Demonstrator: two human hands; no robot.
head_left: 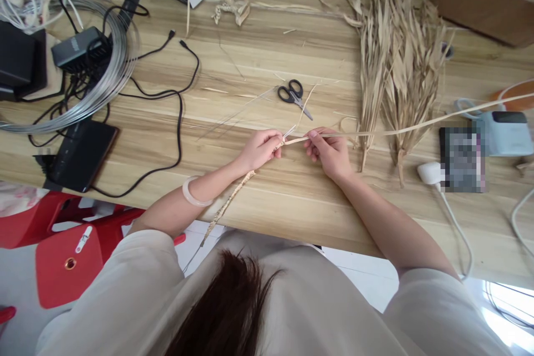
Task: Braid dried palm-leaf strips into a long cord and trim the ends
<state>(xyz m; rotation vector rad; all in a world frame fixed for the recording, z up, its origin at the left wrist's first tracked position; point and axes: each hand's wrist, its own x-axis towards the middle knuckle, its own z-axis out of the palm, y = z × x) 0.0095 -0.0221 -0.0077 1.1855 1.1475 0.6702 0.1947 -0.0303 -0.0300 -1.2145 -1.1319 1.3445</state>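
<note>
My left hand [263, 149] is closed around a wire stem wrapped in straw-coloured strip [225, 206]; the wrapped length slants down past my forearm to a bare wire end. Thin pale wire or strand ends stick out above my left thumb. Between finger and thumb, my right hand [329, 151] pinches a long dry leaf strip [411, 127]. This strip runs from the stem at my left fingertips through the right hand and off toward the right edge. Black-handled scissors [295, 97] lie just beyond my hands, touching neither.
Two bundles of dried leaves [400, 67] lie right of centre. A coil of silver wire [112, 75], black cables and a black phone [85, 153] are at left. Cardboard boxes [479, 0] stand at the back. A white charger [431, 173] sits at right; red stools [69, 264] are below the table.
</note>
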